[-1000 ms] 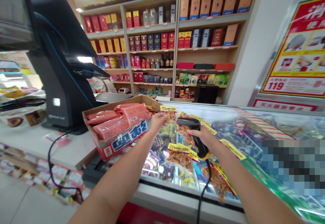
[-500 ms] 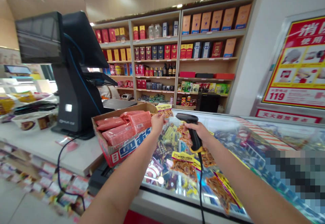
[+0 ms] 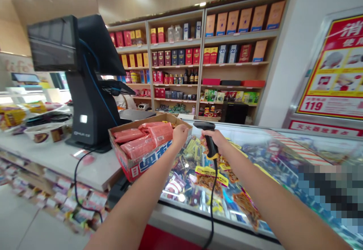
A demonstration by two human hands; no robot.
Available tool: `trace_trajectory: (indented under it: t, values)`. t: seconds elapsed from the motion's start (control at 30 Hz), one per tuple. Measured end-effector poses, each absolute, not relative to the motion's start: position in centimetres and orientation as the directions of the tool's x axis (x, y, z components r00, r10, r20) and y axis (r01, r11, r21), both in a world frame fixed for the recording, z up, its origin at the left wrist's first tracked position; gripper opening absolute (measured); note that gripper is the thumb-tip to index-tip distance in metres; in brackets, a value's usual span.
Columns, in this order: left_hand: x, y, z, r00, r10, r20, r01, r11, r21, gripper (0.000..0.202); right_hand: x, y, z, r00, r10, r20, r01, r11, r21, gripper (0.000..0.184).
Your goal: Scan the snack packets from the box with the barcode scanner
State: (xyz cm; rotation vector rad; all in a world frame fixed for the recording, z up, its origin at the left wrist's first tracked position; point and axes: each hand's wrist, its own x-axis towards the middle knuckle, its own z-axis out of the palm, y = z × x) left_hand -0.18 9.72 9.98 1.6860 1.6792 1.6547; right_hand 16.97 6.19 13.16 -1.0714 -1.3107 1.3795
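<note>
My right hand is wrapped round the handle of a black-and-yellow barcode scanner, its head pointing left and its cable hanging down over the counter edge. My left hand is at the right end of an open cardboard box, its fingers curled; what they hold, if anything, is hidden behind the hand. Pink-red packets fill the near part of the box. Several snack packets with yellow-and-purple tops, such as the nearest packet, lie on the glass counter below the scanner.
A black checkout terminal stands on the white counter at left, with a loose black cable hanging in front. Shelves of boxes and bottles line the back wall. A red-and-yellow sign hangs at right.
My left hand held a yellow-topped snack packet above the box's right end; that packet no longer shows in the hand. The scanner has shifted slightly left, and the view has turned a little left.
</note>
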Motion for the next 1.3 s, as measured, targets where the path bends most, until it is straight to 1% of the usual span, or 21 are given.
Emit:
trace_trajectory:
  t: [0.03,0.07,0.1,0.13,0.17,0.2,0.27,0.3,0.4,0.47,0.6,0.67,0.73,0.77,0.83,0.9,0.97,1.03,1.1,1.2,1.3]
  values:
    - [0.4,9.2,9.5,-0.218,0.816,0.536,0.565,-0.342,0.751,0.008,17.8,5.9,12.7,-0.194,0.981,-0.004,-0.04,-0.012,-0.999,0.018]
    - [1.0,8.8,9.1,-0.103,0.848,0.52,0.592,-0.368,0.717,0.009,18.6,5.6,12.4,-0.188,0.982,-0.012,-0.021,-0.017,-1.0,0.019]
    - [1.6,8.3,8.8,0.034,0.887,0.461,0.612,-0.383,0.692,0.007,19.5,5.3,12.0,-0.183,0.983,-0.023,0.002,-0.024,-1.0,0.02]
    - [2.2,7.9,8.5,0.18,0.914,0.363,0.632,-0.39,0.67,0.004,20.4,5.0,11.6,-0.175,0.984,-0.036,0.021,-0.033,-0.999,0.02]
    - [2.7,7.5,8.3,0.312,0.919,0.241,0.654,-0.392,0.646,0.007,21.2,4.7,11.2,-0.163,0.986,-0.045,0.03,-0.041,-0.999,0.021]
    - [3.2,7.1,8.2,0.415,0.902,0.114,0.682,-0.392,0.618,0.015,22.0,4.5,10.8,-0.151,0.987,-0.053,0.029,-0.049,-0.998,0.021]
    - [3.9,6.5,8.1,0.52,0.85,-0.082,0.741,-0.401,0.539,0.031,23.3,4.3,9.8,-0.114,0.992,-0.054,-0.001,-0.055,-0.998,0.02]
    - [4.1,6.3,8.1,0.539,0.831,-0.137,0.762,-0.412,0.499,0.035,23.7,4.3,9.3,-0.095,0.994,-0.05,-0.026,-0.052,-0.998,0.02]
    - [4.1,5.9,8.0,0.547,0.817,-0.184,0.788,-0.428,0.442,0.035,24.7,4.8,7.7,-0.075,0.996,-0.041,-0.078,-0.047,-0.996,0.02]
    - [3.9,5.8,7.7,0.538,0.824,-0.176,0.789,-0.419,0.449,0.032,24.9,5.2,7.0,-0.092,0.995,-0.042,-0.079,-0.049,-0.996,0.02]
    - [3.2,6.1,6.9,0.513,0.852,-0.104,0.768,-0.401,0.499,0.033,25.0,5.3,6.8,-0.091,0.996,-0.014,-0.061,-0.02,-0.998,0.019]
    - [2.8,6.4,6.5,0.505,0.857,-0.106,0.762,-0.384,0.522,0.031,24.9,5.1,7.0,-0.084,0.996,-0.011,-0.037,-0.014,-0.999,0.02]
    - [2.4,6.7,6.2,0.489,0.865,-0.109,0.775,-0.374,0.51,0.026,24.7,4.9,7.1,-0.078,0.997,-0.018,-0.005,-0.018,-1.0,0.021]
    - [2.3,6.8,6.2,0.468,0.879,-0.087,0.794,-0.375,0.479,0.023,24.6,4.8,7.2,-0.076,0.997,-0.021,0.007,-0.02,-1.0,0.021]
    - [2.1,6.6,6.5,0.399,0.917,-0.005,0.852,-0.369,0.371,0.015,24.5,4.7,7.2,-0.066,0.998,-0.016,0.009,-0.015,-1.0,0.02]
    - [2.3,5.6,7.2,0.329,0.942,0.061,0.907,-0.333,0.258,0.016,24.4,4.7,7.1,-0.058,0.998,-0.011,0.0,-0.011,-1.0,0.018]
    - [3.1,3.9,8.0,0.292,0.955,0.05,0.943,-0.296,0.153,0.037,24.3,4.7,7.1,-0.056,0.998,-0.006,-0.001,-0.006,-1.0,0.019]
    - [4.6,1.7,8.6,0.288,0.958,-0.009,0.957,-0.288,0.03,0.061,24.3,4.7,7.1,-0.058,0.998,0.0,0.007,0.001,-1.0,0.021]
    - [6.1,-0.2,8.8,0.304,0.95,-0.068,0.948,-0.308,-0.074,0.074,24.3,4.7,7.1,-0.056,0.998,0.013,0.007,0.013,-1.0,0.023]
    - [7.4,-1.6,8.7,0.355,0.927,-0.117,0.921,-0.369,-0.123,0.079,24.3,4.6,7.1,-0.048,0.999,0.011,0.012,0.012,-1.0,0.022]
    - [6.8,-0.8,8.5,0.424,0.899,-0.107,0.899,-0.432,-0.065,0.067,24.1,4.4,7.3,-0.043,0.999,0.0,0.008,0.0,-1.0,0.02]
